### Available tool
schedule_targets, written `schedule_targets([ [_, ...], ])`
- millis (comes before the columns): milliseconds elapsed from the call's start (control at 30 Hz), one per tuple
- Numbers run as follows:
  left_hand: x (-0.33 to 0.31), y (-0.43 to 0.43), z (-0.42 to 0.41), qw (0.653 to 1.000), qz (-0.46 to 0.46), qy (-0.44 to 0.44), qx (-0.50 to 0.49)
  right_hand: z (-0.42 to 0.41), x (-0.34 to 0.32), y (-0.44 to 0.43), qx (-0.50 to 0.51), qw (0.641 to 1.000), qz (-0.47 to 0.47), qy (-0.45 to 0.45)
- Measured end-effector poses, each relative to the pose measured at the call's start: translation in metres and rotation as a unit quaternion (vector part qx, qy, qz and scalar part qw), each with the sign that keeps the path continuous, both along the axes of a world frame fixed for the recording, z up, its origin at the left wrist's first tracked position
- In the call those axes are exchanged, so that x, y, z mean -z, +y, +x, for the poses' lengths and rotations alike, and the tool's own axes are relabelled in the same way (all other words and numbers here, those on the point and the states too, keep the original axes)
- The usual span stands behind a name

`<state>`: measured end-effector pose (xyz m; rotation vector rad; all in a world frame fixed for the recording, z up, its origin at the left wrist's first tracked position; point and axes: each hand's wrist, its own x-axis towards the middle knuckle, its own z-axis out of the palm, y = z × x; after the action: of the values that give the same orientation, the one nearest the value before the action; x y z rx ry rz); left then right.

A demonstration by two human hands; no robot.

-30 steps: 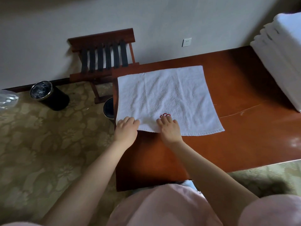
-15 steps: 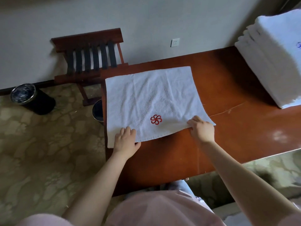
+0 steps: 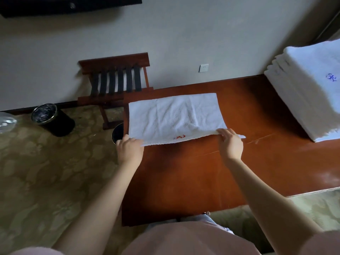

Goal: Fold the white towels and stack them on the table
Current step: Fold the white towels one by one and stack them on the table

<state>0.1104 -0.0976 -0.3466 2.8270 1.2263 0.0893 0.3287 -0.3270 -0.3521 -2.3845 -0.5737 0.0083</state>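
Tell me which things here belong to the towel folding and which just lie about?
Job: white terry towel with red emblem, held by left hand and right hand; stack of folded white towels; reddish-brown wooden table.
Lying about: wooden luggage rack with black straps; round black waste bin; white wall socket.

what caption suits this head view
Left hand and right hand pinch near edge of white terry towel on red-brown wooden table

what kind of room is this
Probably a hotel guest room: a folding luggage rack stands by the wall, and a stack of folded white towels sits on the wooden table.
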Motion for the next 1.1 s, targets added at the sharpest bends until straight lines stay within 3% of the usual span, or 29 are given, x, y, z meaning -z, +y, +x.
schedule_targets([
  [300, -0.109, 0.039, 0.043, 0.995, 0.057, -0.078, -0.031, 0.046, -0.098, 0.04, -0.006, 0.993, 0.075, -0.092],
  [400, -0.146, 0.047, 0.045, 0.983, 0.01, -0.18, -0.033, 0.055, -0.132, 0.043, 0.001, 0.983, 0.115, -0.143],
  [467, -0.171, 0.051, 0.042, 0.966, -0.02, -0.256, -0.013, 0.058, -0.154, 0.043, 0.011, 0.971, 0.143, -0.191],
  [667, -0.241, 0.062, 0.036, 0.93, 0.051, -0.362, 0.038, 0.062, -0.214, 0.046, 0.024, 0.912, 0.222, -0.344],
  [733, -0.25, 0.072, 0.04, 0.934, 0.054, -0.35, 0.033, 0.065, -0.221, 0.052, 0.02, 0.908, 0.218, -0.357],
  [833, -0.242, 0.086, 0.052, 0.952, 0.021, -0.306, 0.026, 0.076, -0.211, 0.061, -0.006, 0.931, 0.174, -0.321],
  [967, -0.195, 0.106, 0.072, 0.984, -0.07, -0.164, 0.019, 0.095, -0.163, 0.071, -0.03, 0.972, 0.043, -0.227],
  [1100, -0.135, 0.114, 0.098, 0.993, -0.106, -0.05, -0.027, 0.115, -0.112, 0.081, -0.071, 0.988, -0.046, -0.128],
])
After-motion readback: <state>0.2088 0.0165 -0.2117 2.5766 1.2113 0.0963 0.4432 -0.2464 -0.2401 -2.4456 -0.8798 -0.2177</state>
